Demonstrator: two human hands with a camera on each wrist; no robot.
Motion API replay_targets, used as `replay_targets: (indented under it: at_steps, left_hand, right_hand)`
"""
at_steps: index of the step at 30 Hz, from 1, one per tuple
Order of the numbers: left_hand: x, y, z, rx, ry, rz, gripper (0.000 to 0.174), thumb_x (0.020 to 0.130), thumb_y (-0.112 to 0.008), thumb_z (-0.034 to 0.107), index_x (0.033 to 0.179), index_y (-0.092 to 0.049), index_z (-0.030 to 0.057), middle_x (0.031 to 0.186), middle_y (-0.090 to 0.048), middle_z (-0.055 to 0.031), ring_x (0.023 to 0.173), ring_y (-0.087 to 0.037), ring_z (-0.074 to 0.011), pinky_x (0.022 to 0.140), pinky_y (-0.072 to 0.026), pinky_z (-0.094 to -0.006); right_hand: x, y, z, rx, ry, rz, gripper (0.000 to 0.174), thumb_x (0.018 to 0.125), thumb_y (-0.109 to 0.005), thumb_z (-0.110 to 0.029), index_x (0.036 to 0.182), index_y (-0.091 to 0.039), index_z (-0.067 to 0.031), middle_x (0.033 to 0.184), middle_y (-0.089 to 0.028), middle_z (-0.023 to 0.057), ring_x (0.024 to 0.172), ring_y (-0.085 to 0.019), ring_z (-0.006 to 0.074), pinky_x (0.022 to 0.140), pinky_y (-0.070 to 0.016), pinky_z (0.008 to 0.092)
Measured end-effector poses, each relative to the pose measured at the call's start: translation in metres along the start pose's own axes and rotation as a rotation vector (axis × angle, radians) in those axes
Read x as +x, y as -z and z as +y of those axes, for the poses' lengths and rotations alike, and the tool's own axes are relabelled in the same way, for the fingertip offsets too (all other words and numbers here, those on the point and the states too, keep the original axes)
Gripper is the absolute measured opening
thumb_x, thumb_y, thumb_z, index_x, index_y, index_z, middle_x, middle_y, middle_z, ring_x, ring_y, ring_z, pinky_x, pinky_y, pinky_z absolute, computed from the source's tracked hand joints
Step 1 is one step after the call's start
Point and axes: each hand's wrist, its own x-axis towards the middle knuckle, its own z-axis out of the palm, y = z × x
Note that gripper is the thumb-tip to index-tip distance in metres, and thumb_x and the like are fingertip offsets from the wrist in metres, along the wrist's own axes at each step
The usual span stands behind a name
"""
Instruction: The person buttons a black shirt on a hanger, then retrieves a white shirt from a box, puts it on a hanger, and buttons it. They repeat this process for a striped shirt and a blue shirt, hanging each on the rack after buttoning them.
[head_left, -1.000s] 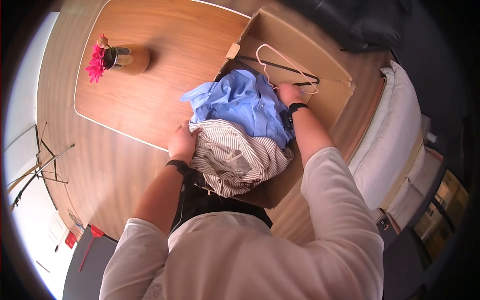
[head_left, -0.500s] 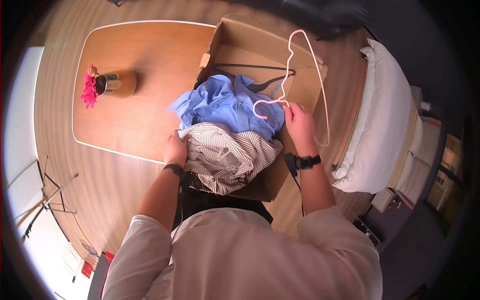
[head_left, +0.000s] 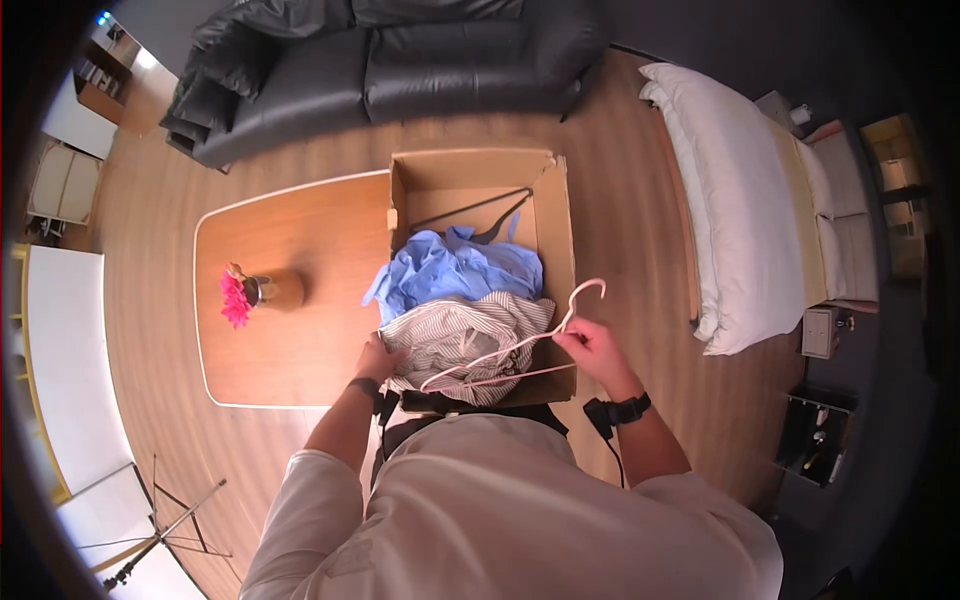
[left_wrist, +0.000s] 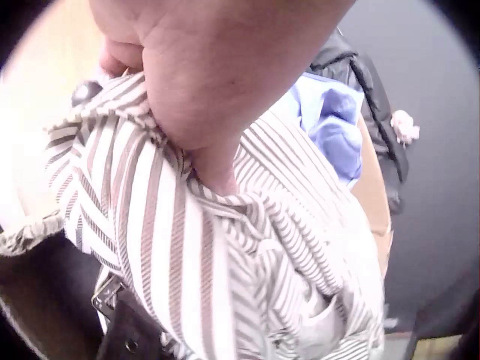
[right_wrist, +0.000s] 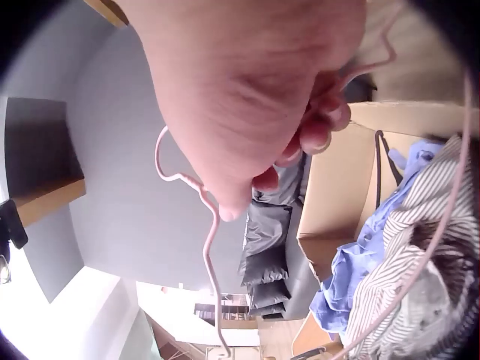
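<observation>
My left hand [head_left: 378, 357] grips the edge of a brown-and-white striped shirt [head_left: 430, 330]. In the left wrist view, the thumb of that hand [left_wrist: 199, 90] presses into the striped cloth [left_wrist: 169, 240]. A pale pink clothes hanger [right_wrist: 211, 259] is pinched by my right hand [head_left: 592, 352] near the base of its hook. The hanger's body reaches left across the striped shirt in the head view, with the hook pointing up and right. Beyond the striped shirt lies a crumpled blue shirt [head_left: 455, 270]. Both garments are in an open cardboard box [head_left: 566, 215].
A black hanger [head_left: 470, 209] lies at the box's far end. Left of the box is a wooden table [head_left: 330, 230] with a vase [head_left: 285, 289] of pink flowers. A black sofa [head_left: 420, 75] stands beyond, and a bed [head_left: 740, 220] is at the right.
My right hand has lifted the pink hanger out of the box and brought it nearer my body, turning it across the striped shirt. My left hand has kept its grip. The head view has tilted up.
</observation>
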Motion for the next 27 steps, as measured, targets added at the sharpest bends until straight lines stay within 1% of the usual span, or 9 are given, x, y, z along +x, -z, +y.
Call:
replay_targets:
  at_steps: [4,5,8,15,19,22,23,26,27]
  left_hand:
    - [-0.019,0.023,-0.036,-0.060,-0.175,0.104,0.059,0.085,-0.079,0.026,0.132,-0.057,-0.0036,0.114,-0.071,-0.0268,0.112,-0.067,-0.0429,0.098,-0.0531,-0.0468]
    - [-0.025,0.027,-0.043,-0.092,-0.163,0.090,0.047,0.086,-0.076,0.021,0.125,-0.065,-0.0025,0.113,-0.072,-0.0275,0.109,-0.068,-0.0428,0.096,-0.0541,-0.0466]
    - [-0.049,0.039,-0.055,-0.200,-0.138,-0.082,0.032,0.091,-0.070,0.018,0.116,-0.072,-0.0020,0.098,-0.077,-0.0188,0.092,-0.072,-0.0264,0.086,-0.0547,-0.0378]
    - [-0.100,0.068,-0.038,-0.545,-0.085,-0.283,0.034,0.086,-0.059,0.002,0.117,-0.073,-0.0036,0.101,-0.074,-0.0053,0.094,-0.066,-0.0167,0.090,-0.0506,-0.0321]
    - [-0.106,0.070,-0.037,-0.760,-0.238,-0.371,0.040,0.083,-0.058,-0.001,0.121,-0.071,-0.0018,0.103,-0.072,-0.0036,0.095,-0.063,-0.0158,0.091,-0.0487,-0.0300]
    - [-0.113,0.080,-0.025,-0.782,-0.223,-0.384,0.042,0.082,-0.057,-0.002,0.122,-0.070,-0.0013,0.105,-0.071,-0.0025,0.097,-0.062,-0.0156,0.093,-0.0480,-0.0297]
    - [-0.112,0.078,-0.025,-0.819,-0.247,-0.390,0.042,0.083,-0.057,-0.001,0.122,-0.070,-0.0012,0.105,-0.071,-0.0023,0.098,-0.062,-0.0156,0.093,-0.0478,-0.0298]
    - [-0.121,0.079,-0.017,-0.900,-0.326,-0.380,0.043,0.084,-0.055,0.001,0.125,-0.070,-0.0009,0.109,-0.072,-0.0029,0.104,-0.061,-0.0158,0.097,-0.0464,-0.0301]
    - [-0.134,0.085,-0.008,-0.930,-0.350,-0.381,0.044,0.084,-0.055,0.001,0.125,-0.070,-0.0010,0.111,-0.072,-0.0037,0.106,-0.061,-0.0160,0.098,-0.0464,-0.0305]
  right_hand:
    - [-0.020,-0.021,-0.020,-0.244,0.084,0.035,0.020,0.100,-0.066,-0.016,0.115,-0.074,-0.0052,0.070,-0.058,-0.0008,0.061,-0.051,0.0082,0.057,-0.0409,0.0270]
    - [-0.020,-0.030,-0.001,-0.288,0.212,0.074,0.032,0.104,-0.060,-0.015,0.134,-0.068,-0.0116,0.068,-0.058,-0.0014,0.058,-0.052,0.0099,0.057,-0.0422,0.0263]
    - [-0.026,-0.040,-0.022,0.032,-0.246,-0.153,0.031,0.104,-0.057,-0.014,0.135,-0.065,-0.0140,0.067,-0.060,0.0017,0.064,-0.064,0.0124,0.060,-0.0511,0.0298]
    - [-0.027,-0.054,-0.050,0.723,-0.026,-0.067,0.031,0.105,-0.055,-0.008,0.135,-0.060,-0.0002,0.091,-0.068,0.0059,0.080,-0.065,0.0126,0.074,-0.0547,0.0266]
    - [-0.033,-0.055,-0.107,0.150,0.238,0.131,0.018,0.097,-0.070,-0.014,0.110,-0.077,-0.0037,0.097,-0.070,0.0085,0.099,-0.068,0.0232,0.088,-0.0541,0.0362]
    - [-0.047,-0.052,-0.159,-0.814,0.735,0.494,0.021,0.086,-0.079,-0.017,0.104,-0.079,-0.0053,0.096,-0.069,0.0106,0.101,-0.067,0.0299,0.091,-0.0509,0.0416]
    - [-0.052,-0.055,-0.179,-0.874,0.800,0.541,0.023,0.076,-0.083,-0.021,0.093,-0.078,-0.0055,0.092,-0.065,0.0112,0.099,-0.063,0.0354,0.092,-0.0482,0.0470]
    - [-0.054,-0.054,-0.174,-0.766,0.858,0.406,0.019,0.078,-0.083,-0.023,0.084,-0.074,-0.0064,0.089,-0.064,0.0109,0.092,-0.064,0.0353,0.086,-0.0496,0.0468]
    - [-0.064,-0.055,-0.166,-0.860,0.643,0.331,0.015,0.080,-0.082,-0.021,0.080,-0.073,-0.0078,0.086,-0.065,0.0097,0.084,-0.065,0.0330,0.076,-0.0516,0.0440]
